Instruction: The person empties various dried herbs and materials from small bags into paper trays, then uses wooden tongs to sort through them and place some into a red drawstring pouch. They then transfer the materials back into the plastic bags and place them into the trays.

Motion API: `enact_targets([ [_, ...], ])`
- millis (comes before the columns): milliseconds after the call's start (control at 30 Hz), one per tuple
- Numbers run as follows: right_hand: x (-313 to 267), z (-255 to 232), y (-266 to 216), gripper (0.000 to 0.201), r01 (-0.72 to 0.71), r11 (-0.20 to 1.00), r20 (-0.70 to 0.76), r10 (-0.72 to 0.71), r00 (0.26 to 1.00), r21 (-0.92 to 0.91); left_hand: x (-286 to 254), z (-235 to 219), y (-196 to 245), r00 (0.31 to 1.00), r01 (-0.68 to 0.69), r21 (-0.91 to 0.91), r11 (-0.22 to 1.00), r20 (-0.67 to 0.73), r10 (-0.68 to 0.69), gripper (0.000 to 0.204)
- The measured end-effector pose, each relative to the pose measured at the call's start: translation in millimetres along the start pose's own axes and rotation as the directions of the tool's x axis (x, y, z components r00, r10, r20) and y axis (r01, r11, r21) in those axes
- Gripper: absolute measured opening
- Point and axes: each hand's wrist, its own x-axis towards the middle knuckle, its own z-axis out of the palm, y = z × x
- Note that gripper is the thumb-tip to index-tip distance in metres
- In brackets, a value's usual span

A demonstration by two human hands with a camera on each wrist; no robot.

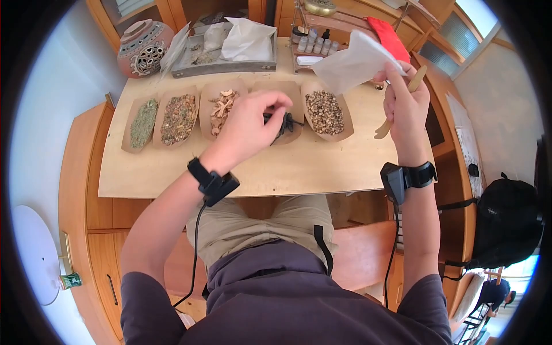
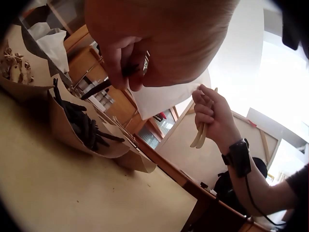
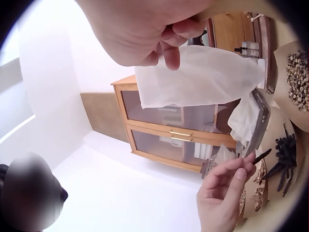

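Observation:
My left hand (image 1: pixel 248 123) is raised over the paper trays and pinches a thin black stick (image 3: pixel 262 156) between thumb and fingers. Below it, similar dark, wrinkled dried sticks (image 2: pixel 87 128) lie heaped in a paper tray (image 1: pixel 292 92). My right hand (image 1: pixel 409 106) is held up at the right, gripping the top of a white pouch (image 1: pixel 356 63) that hangs to the left, its sides limp. Wooden tongs (image 2: pixel 200 137) are also held in that hand, their tips pointing down. The inside of the pouch is hidden.
Neighbouring paper trays hold green dried herb (image 1: pixel 144 123), a reddish-brown mix (image 1: pixel 178 118), pale dried slices (image 1: pixel 221 106) and speckled chopped pieces (image 1: pixel 325 112). Behind them stand a grey tray (image 1: pixel 224 69) with white pouches, a pierced clay pot (image 1: pixel 144 49) and a wooden rack (image 1: pixel 339 23) with small bottles.

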Motion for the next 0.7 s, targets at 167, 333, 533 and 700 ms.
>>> enact_targets([
  [167, -10.2, -2.0, -3.1, 0.016, 0.139, 0.983, 0.058, -0.133, 0.989, -0.118, -12.7, 1.3, -2.4, 0.958, -0.177, 0.157, 0.972, 0.256, 0.133, 0.011],
  [333, -1.0, -14.2, -28.6, 0.013, 0.506, 0.807, 0.180, -0.472, 0.863, -0.305, -19.3, 0.7, -12.3, 0.913, -0.189, 0.222, 0.956, 0.400, 0.088, 0.010],
  [533, 46.3, -26.7, -37.7, 0.023, 0.566, 0.539, 0.356, -0.449, 0.820, -0.623, -27.5, 1.3, -5.8, 0.923, -0.239, 0.256, 0.937, 0.361, 0.137, 0.010],
  [700, 110.5, -52.7, -7.0, 0.027, 0.624, 0.269, 0.467, -0.468, 0.750, -0.734, -55.3, -3.4, 6.6, 0.938, -0.184, 0.154, 0.971, 0.321, 0.127, 0.012],
])
